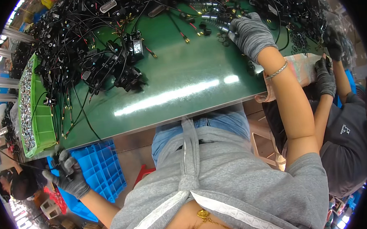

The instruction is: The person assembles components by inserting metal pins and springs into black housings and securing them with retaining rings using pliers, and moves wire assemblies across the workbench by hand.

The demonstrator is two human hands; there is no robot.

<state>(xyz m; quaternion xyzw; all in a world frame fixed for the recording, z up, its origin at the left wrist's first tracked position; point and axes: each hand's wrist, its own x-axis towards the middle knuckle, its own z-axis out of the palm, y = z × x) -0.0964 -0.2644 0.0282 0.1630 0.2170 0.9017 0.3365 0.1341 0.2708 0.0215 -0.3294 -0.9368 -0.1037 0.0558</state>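
Note:
My left hand [72, 180], in a grey knit glove, is out past the table's left front edge. Its fingers are bent around a small black part [65, 161], whose exact kind I cannot make out; a thin dark cable seems to run from it to the left. My right hand [253, 36], gloved the same way, reaches over the far right of the green table. Its fingers curl in beside shiny metal cylinders with coiled springs [221, 27]. What lies under those fingertips is hidden.
Black cabled parts [123, 61] heap across the green tabletop [181, 72]. A green bin [44, 127] of small metal pieces stands at the left edge, above a blue crate [100, 170]. At right, a co-worker's gloved hand [325, 78] is near a patterned cloth [300, 69].

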